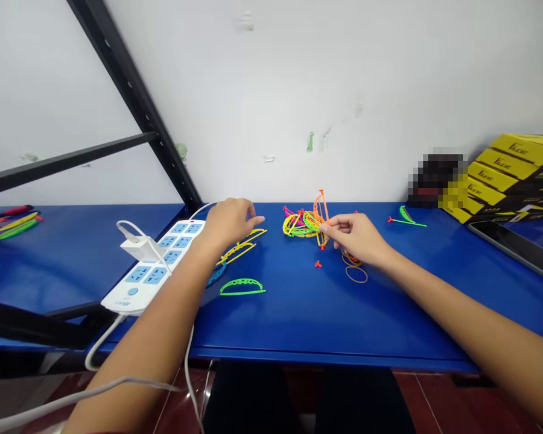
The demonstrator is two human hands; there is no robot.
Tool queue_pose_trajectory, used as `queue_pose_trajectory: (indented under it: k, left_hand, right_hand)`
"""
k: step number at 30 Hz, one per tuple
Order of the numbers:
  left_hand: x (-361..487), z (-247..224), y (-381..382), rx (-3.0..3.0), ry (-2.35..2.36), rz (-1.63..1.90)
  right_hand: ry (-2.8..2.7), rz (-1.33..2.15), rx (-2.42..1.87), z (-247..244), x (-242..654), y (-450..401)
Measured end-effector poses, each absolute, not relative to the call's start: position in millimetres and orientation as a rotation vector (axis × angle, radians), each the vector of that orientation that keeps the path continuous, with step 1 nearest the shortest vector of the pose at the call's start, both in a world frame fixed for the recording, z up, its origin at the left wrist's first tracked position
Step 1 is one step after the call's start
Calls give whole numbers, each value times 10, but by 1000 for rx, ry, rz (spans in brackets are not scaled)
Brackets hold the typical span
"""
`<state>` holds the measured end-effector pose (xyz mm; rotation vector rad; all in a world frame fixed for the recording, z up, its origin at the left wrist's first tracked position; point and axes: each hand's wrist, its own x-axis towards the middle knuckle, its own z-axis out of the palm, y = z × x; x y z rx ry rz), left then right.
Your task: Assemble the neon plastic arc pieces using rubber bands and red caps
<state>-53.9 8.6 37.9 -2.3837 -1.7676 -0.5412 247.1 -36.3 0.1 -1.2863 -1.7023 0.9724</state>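
Observation:
My right hand (355, 238) is closed in a pinch on a small orange plastic toy bow (317, 207), which stands tilted with a red-orange tip at its top. Just left of these fingers lies a tangled pile of toy bows (298, 224) in yellow, green and magenta. My left hand (233, 220) hovers with thumb and fingers apart over yellow toy bows (239, 250) on the blue table; nothing shows in it. Closer to me are a green toy bow (242, 287) and a blue toy bow (216, 274), partly hidden by my left forearm.
A white power strip (156, 265) with a plug and cables lies under and beside my left arm. Rubber bands (356, 275) and a red tip (317, 264) lie near my right hand. At right are a green bow piece (406, 214), yellow boxes (502, 175) and a phone (516, 247).

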Motion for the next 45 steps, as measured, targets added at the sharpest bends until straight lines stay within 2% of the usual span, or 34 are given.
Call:
queue_pose_trajectory:
  k: [5,8,18,25,28,34,41,45]
  left_hand:
    - [-571,434,72,-2323,-2013,37]
    - [-457,449,18,-2314,-2089,199]
    - [-493,379,104,-2381,-2106,241]
    - [-518,363,115,-2410,-2103,240]
    - [-506,339,111,-2395,-2086,201]
    - [-428,366,62,-2278,-2056,-105]
    - [-200,277,-19,-2543,-1704,-1214]
    - [-21,192,-115,-2789,-1698,-1606]
  right_hand:
    - [-1622,996,-1364,-19,2506,-325]
    - [-1561,1010,-1388,-20,2512,-306]
    - [-1663,960,-1401,-57,2601,-215]
    - [-1974,374,-1545,-56,2733,-124]
    - [-2033,312,-1563,-17,2795,-120]
    - [-2298,376,-1536,81,2958,-100]
    - [-2460,816,-1497,276,3100,-158]
    - [-2415,895,-1407,294,3035,-195]
